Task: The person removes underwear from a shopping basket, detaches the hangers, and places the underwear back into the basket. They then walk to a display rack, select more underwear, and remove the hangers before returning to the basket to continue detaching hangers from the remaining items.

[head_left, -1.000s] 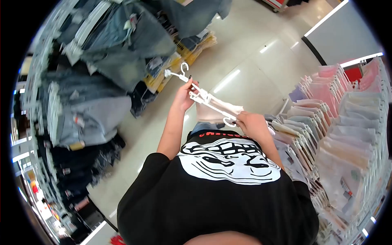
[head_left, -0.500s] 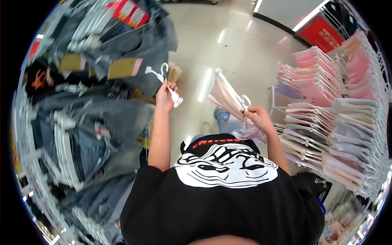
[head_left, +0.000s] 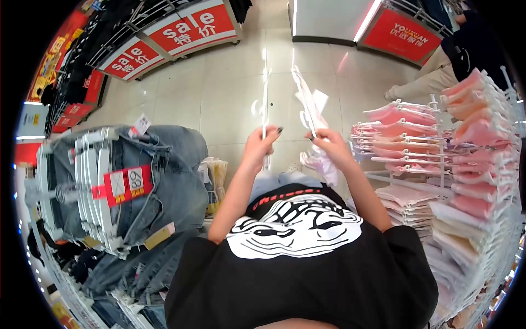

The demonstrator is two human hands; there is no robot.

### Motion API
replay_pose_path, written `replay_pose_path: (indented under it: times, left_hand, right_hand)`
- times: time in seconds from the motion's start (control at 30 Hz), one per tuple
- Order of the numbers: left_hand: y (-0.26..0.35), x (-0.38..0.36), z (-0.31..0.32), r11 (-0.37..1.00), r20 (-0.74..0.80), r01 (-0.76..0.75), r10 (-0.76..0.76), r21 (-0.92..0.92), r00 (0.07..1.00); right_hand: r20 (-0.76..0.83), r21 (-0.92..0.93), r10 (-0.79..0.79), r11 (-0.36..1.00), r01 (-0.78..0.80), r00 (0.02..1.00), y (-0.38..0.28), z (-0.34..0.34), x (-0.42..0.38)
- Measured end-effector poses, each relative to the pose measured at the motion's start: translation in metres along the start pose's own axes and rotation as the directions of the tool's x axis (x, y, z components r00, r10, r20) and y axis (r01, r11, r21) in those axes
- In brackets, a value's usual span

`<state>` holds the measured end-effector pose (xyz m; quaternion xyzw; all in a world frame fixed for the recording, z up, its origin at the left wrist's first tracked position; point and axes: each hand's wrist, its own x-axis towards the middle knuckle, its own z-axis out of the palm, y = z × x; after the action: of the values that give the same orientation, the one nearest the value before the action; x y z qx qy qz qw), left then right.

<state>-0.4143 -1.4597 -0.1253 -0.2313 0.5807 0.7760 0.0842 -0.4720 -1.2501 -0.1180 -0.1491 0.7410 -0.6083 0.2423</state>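
Note:
My left hand (head_left: 258, 147) is closed on a white clip hanger (head_left: 265, 98), which stands upright above the fingers with nothing hanging from it that I can see. To the right, my right hand (head_left: 330, 147) pinches another white hanger (head_left: 308, 104). A pale pink and white garment (head_left: 322, 164) hangs from that second hanger, below and beside my right fingers, and a white tag (head_left: 320, 101) shows near its middle. The two hangers are apart, both above the tiled floor.
Jeans (head_left: 181, 159) on white hangers fill the rack at left, with a red price sign (head_left: 129, 185). Pink garments (head_left: 402, 129) hang at right. Red sale signs (head_left: 192, 28) stand at the back left. A person (head_left: 433, 71) is at the upper right.
The view has turned and shifted along the aisle. My left hand is closer to my right one, and its hanger is now upright. A person has come into view at upper right.

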Motion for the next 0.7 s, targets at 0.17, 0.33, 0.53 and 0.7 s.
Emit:
replay_pose_path:
  times: [0.17,0.33,0.53,0.7]
  left_hand:
    - [0.041,0.08,0.057,0.967,0.041,-0.126,0.12,0.223,0.992]
    - [0.042,0.184,0.067,0.991,0.018,-0.121,0.12,0.065,0.993]
    - [0.096,0.333,0.081,0.979,0.065,-0.126,0.117,0.159,0.991]
    - [0.163,0.448,0.102,0.896,0.194,-0.228,0.163,0.381,0.967]
  right_hand:
    - [-0.206,-0.233,-0.035,0.972,-0.015,0.978,0.001,0.009,0.073]
    - [-0.289,-0.365,-0.105,0.931,-0.009,0.952,-0.009,-0.01,0.134]
    - [-0.135,-0.482,-0.196,0.869,0.108,0.971,-0.031,-0.056,0.215]
    - [-0.212,-0.373,0.053,0.919,-0.131,0.976,-0.042,-0.119,0.271]
